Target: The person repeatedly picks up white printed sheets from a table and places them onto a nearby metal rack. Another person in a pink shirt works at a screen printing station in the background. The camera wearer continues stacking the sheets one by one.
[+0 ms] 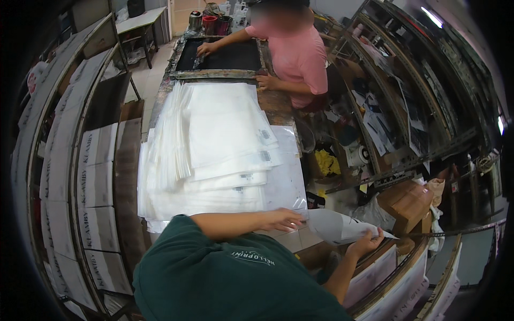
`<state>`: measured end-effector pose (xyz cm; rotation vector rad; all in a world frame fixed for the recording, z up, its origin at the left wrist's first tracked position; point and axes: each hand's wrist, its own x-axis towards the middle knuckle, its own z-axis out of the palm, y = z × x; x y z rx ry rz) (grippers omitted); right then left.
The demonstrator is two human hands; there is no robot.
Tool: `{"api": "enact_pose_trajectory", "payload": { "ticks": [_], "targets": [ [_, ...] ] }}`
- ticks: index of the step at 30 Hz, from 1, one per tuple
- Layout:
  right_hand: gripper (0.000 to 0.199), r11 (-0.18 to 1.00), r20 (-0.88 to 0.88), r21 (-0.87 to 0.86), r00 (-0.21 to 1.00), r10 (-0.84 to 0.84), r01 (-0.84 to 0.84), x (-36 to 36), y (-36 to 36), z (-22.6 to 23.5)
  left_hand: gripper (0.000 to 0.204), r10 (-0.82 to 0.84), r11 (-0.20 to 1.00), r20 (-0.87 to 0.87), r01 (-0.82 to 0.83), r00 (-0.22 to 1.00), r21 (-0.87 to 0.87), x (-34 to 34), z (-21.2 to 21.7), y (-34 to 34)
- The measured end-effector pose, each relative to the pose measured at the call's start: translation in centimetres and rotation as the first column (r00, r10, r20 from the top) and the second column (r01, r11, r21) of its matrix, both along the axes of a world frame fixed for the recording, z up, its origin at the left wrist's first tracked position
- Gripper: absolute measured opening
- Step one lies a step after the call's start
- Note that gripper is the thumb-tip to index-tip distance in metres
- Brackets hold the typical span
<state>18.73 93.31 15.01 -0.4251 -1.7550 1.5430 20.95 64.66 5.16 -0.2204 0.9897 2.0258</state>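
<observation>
My right hand [366,243] grips the right end of a white plastic bag [334,226], which looks thin and carries dark print. The bag bows between my hands beyond the table's near right corner. At its left edge is my left hand [282,219], fingers stretched out; whether they touch the bag I cannot tell. Just ahead of my left forearm lies a large heap of white translucent bags [219,128], stacked in uneven, fanned layers. A clear sheet [284,171] covers the tabletop right of the heap.
Across the table a person in a pink shirt [297,51] works with one hand in a dark framed screen [230,56]. Racks [99,195] of printed white bags line the left. Beside my right arm stand more rack shelves [375,273]; a cardboard box [405,203] sits beyond them.
</observation>
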Motion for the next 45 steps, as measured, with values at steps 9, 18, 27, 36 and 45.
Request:
{"api": "enact_pose_trajectory", "payload": {
  "ticks": [9, 18, 27, 36, 45],
  "targets": [
    [0.034, 0.991, -0.058, -0.133, 0.998, -0.018, 0.010, -0.4, 1.8, 1.0, 0.035, 0.646, 0.763, 0.169, -0.634, 0.744, -0.127, 1.9, -1.5, -8.0],
    [0.036, 0.986, -0.080, -0.142, 0.994, 0.074, -0.085, -0.1, 2.5, 0.0, 0.040, 0.591, 0.805, 0.146, -0.591, 0.793, -0.050, 1.3, -0.6, -6.7],
    [0.037, 0.986, -0.037, -0.158, 0.998, 0.046, -0.051, 1.1, 3.5, -0.3, 0.040, 0.638, 0.770, 0.126, -0.633, 0.759, -0.087, 0.7, -0.7, -8.4],
    [0.034, 0.990, 0.016, -0.133, 0.999, 0.043, -0.040, 1.9, 3.4, -0.2, 0.043, 0.721, 0.690, 0.149, -0.720, 0.676, -0.076, -1.2, -2.6, -11.2],
    [0.034, 0.982, 0.106, -0.021, 0.976, 0.190, -0.189, 2.0, 3.9, 1.2, 0.038, 0.940, 0.307, 0.135, -0.949, 0.313, 0.067, -6.4, -7.2, -20.6]
  ]
}}
